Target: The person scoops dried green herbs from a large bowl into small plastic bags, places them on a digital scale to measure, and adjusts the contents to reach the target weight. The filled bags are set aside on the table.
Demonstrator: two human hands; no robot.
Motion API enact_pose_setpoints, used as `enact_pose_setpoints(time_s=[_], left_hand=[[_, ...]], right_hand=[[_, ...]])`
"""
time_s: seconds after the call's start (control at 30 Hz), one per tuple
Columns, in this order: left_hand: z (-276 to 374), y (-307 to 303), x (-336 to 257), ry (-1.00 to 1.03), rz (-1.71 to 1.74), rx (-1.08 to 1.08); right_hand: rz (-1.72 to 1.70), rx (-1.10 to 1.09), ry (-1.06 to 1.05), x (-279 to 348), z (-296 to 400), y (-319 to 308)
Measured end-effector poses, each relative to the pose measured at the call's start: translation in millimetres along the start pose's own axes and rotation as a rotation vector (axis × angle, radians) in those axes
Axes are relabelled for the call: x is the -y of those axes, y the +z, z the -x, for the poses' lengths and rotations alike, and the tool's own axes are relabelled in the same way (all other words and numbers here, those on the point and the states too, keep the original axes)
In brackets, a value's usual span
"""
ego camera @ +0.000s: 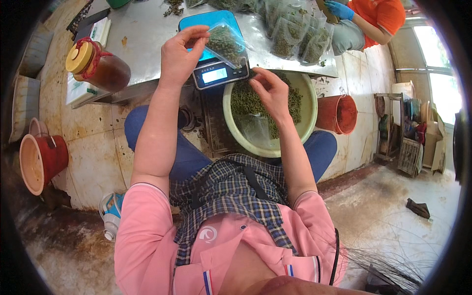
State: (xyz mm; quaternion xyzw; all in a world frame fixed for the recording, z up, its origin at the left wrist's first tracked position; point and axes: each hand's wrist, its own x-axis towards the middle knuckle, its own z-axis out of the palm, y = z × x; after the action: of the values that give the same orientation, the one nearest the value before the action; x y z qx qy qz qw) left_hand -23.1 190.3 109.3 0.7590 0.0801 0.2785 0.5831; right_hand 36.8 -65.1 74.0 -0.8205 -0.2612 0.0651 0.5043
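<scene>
A clear plastic bag of green peppercorn-like berries [224, 43] lies tilted on a digital scale [221, 75] with a blue platform and a lit display. My left hand [184, 49] is at the bag's upper left corner, thumb and fingers closed together on its edge. Just right of the scale's front, my right hand [271, 90] hangs over a pale round basin [313, 110], fingers curled and parted, with nothing seen in them. Loose green berries [243, 97] fill much of the basin, and a clear plastic bag [254, 129] lies on them.
Several filled bags [287, 37] stand on the metal table [143, 33]. A lidded jar [107, 72] is at its left edge, beside stacked plastic bags [79, 90]. A red bucket [337, 114] stands right of the basin, another [44, 158] far left. A person in a blue glove [339, 10] sits upper right.
</scene>
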Motion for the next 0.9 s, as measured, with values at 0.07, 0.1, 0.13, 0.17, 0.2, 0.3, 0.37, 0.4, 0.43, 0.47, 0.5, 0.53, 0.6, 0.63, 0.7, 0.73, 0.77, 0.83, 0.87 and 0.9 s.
enact_pose_setpoints(time_s=[0.07, 0.1, 0.13, 0.17, 0.2, 0.3, 0.37, 0.4, 0.43, 0.47, 0.5, 0.53, 0.6, 0.63, 0.7, 0.73, 0.77, 0.83, 0.87, 0.9], left_hand=[[0, 4, -2, 0.041, -0.106, 0.090], [1, 6, -5, 0.151, -0.179, 0.124], [1, 10, -7, 0.261, -0.253, 0.155], [1, 13, -9, 0.371, -0.327, 0.186], [1, 14, -5, 0.408, -0.430, 0.255], [4, 27, 0, 0.462, -0.612, 0.215], [5, 34, 8, 0.465, -0.670, 0.203], [4, 37, 11, 0.469, -0.698, 0.196], [3, 38, 16, 0.464, -0.704, 0.203], [2, 39, 20, 0.460, -0.709, 0.210], [0, 38, 21, 0.456, -0.716, 0.217], [-2, 38, 22, 0.451, -0.692, 0.221], [-4, 38, 24, 0.438, -0.644, 0.229], [-3, 38, 25, 0.439, -0.649, 0.220], [-3, 39, 24, 0.444, -0.655, 0.204], [-3, 40, 24, 0.447, -0.659, 0.196], [-2, 40, 22, 0.451, -0.664, 0.187], [-2, 42, 19, 0.464, -0.679, 0.182], [-2, 42, 18, 0.475, -0.687, 0.185], [-3, 41, 18, 0.482, -0.698, 0.186]], right_hand=[[-0.080, 0.044, 0.009, 12, -14, 13], [-0.079, 0.050, 0.017, 13, -23, 21], [-0.079, 0.058, 0.024, 14, -31, 27], [-0.040, 0.069, 0.027, 14, -36, 30], [-0.002, 0.086, 0.031, 15, -39, 33], [-0.020, 0.116, 0.059, 22, -49, 39], [0.075, 0.130, 0.016, 28, -54, 40], [0.140, 0.080, 0.000, 31, -55, 41], [0.204, 0.029, -0.016, 34, -55, 43], [0.268, -0.022, -0.032, 36, -56, 44], [0.183, -0.035, 0.010, 36, -56, 43], [0.098, -0.048, 0.051, 32, -55, 40], [-0.031, -0.048, 0.110, 29, -53, 33], [-0.140, -0.020, 0.157, 29, -51, 31], [-0.355, 0.030, 0.253, 34, -47, 27], [-0.340, 0.024, 0.233, 36, -45, 27], [-0.325, 0.019, 0.212, 38, -44, 30], [-0.316, 0.018, 0.179, 37, -43, 31], [-0.320, 0.020, 0.167, 32, -44, 31], [-0.325, 0.028, 0.153, 33, -45, 31]])
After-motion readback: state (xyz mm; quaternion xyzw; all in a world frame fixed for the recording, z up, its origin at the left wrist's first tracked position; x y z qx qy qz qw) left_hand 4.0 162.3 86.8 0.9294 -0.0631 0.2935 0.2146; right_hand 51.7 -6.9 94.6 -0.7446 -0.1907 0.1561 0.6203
